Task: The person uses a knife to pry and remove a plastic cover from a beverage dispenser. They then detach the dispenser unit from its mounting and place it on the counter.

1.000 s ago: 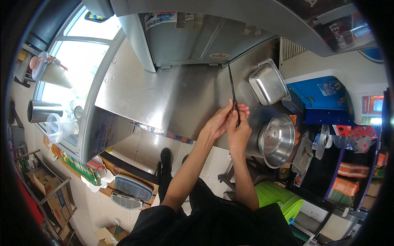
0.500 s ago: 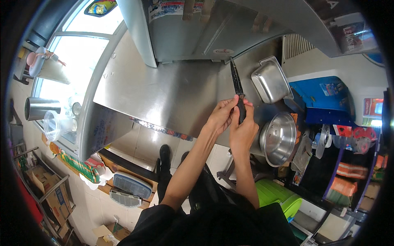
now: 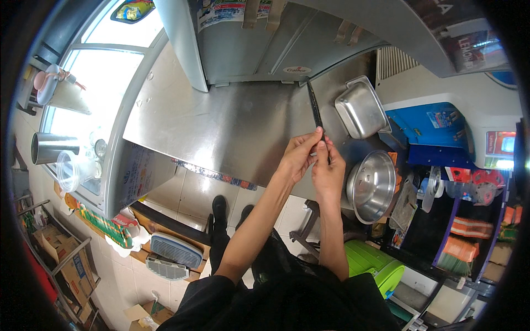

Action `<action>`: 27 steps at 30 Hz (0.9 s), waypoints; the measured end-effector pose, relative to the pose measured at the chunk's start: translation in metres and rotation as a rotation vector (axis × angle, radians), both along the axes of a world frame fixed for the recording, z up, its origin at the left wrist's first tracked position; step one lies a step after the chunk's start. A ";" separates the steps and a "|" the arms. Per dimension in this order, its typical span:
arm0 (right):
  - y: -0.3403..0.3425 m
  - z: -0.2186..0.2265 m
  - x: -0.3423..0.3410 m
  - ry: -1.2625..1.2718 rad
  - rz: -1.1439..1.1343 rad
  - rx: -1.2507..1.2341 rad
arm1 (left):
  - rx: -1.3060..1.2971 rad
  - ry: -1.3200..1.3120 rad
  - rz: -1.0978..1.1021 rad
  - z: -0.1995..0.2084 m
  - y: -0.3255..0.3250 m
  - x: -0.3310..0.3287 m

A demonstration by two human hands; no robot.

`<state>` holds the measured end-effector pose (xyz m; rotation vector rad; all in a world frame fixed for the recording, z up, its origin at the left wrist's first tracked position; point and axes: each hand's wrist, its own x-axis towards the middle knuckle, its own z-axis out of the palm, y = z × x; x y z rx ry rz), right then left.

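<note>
I hold a dark knife (image 3: 314, 106) in front of me over the steel counter. Its narrow blade points away from me, toward the grey machine panel, and looks thin, as if seen nearly edge-on. My left hand (image 3: 299, 157) is closed, its thumb and fingers pinching the knife near where blade meets handle. Close beside it, my right hand (image 3: 329, 171) is wrapped round the handle, with the thumb pointing up along it. The fingers hide most of the handle.
A rectangular steel pan (image 3: 361, 108) and a round steel bowl (image 3: 372, 187) stand right of my hands. The grey machine panel (image 3: 243, 55) rises beyond the steel counter (image 3: 232, 127). A blue bin (image 3: 430, 129) lies further right; a green container (image 3: 372, 267) sits below.
The knife has rolled in my hands: its blade now looks narrower and less of the handle shows. Both hands stay in about the same place.
</note>
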<state>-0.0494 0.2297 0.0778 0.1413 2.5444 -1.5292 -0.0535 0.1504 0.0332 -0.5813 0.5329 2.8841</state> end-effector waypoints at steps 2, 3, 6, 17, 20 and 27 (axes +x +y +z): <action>0.001 0.003 0.000 -0.343 -0.128 -0.346 | -0.021 -0.018 -0.014 -0.001 -0.001 0.000; 0.002 0.006 0.001 -0.374 -0.113 -0.432 | -0.043 -0.008 -0.008 -0.001 -0.002 0.000; 0.003 0.011 0.002 -0.502 -0.179 -0.650 | -0.110 -0.012 -0.008 -0.001 -0.004 0.001; -0.011 -0.027 0.011 0.238 -0.079 0.054 | -0.098 0.051 -0.012 -0.004 -0.005 0.003; -0.015 -0.027 0.016 0.390 -0.020 0.213 | -0.019 0.117 -0.005 -0.016 -0.004 0.005; -0.014 -0.021 0.017 0.454 0.028 0.463 | 0.095 0.192 0.012 -0.023 0.006 0.002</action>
